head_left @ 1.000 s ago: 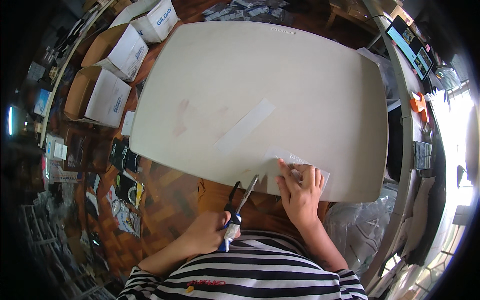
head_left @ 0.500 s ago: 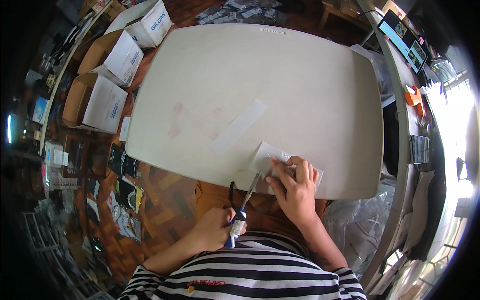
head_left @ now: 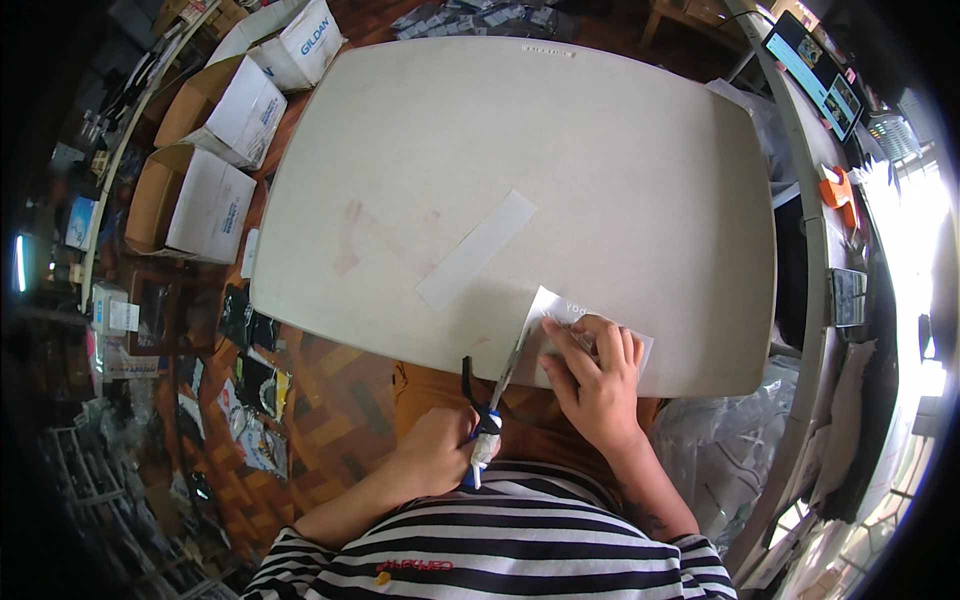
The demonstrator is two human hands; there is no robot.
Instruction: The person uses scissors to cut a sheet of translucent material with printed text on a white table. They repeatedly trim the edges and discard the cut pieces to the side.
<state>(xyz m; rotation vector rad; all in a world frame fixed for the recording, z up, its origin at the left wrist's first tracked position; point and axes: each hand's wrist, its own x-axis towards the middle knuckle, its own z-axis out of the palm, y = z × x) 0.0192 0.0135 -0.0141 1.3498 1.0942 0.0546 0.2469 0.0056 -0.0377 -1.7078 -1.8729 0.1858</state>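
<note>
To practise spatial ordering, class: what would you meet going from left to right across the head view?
White boxes, left hand, scissors, right hand, clear plastic, orange object.

The place looked like a small workshop. My hands (head_left: 597,385) were at a broad pale surface (head_left: 600,150) with scissors (head_left: 487,432) and a thin sheet (head_left: 539,303). Open cardboard boxes (head_left: 212,212) lined the upper left of the frame, wrapped packs (head_left: 485,18) lay heaped at the top, and clear plastic bags (head_left: 710,440) bulged at the lower right. A long side surface (head_left: 806,160) on the right carried a lit screen (head_left: 815,75) and an orange tool (head_left: 842,195). The patterned wood floor (head_left: 330,420) and barred window (head_left: 925,250) were more like a house's.
</note>
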